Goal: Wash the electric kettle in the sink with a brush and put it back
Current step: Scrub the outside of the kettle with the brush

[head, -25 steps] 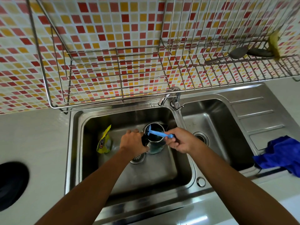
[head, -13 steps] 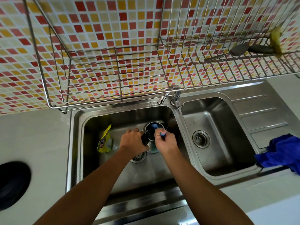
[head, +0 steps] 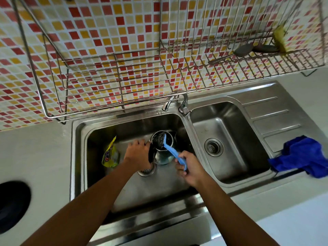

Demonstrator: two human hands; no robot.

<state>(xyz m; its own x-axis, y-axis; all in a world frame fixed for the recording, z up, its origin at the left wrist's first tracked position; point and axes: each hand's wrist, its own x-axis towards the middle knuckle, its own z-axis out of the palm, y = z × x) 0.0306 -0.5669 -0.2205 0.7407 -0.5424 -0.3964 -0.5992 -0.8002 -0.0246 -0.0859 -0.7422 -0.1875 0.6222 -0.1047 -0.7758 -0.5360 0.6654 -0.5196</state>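
while left hand point(head: 137, 153) steadies kettle point(head: 162, 148), right hand's point(head: 190, 170) brush point(head: 171, 150) inside

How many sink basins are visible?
2: the left basin holds the kettle being brushed; the right basin, past the tap, looks empty.

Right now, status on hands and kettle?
Left hand steadies steel electric kettle in left sink basin. Right hand grips blue plastic brush, head inside kettle. Nothing obstructing.
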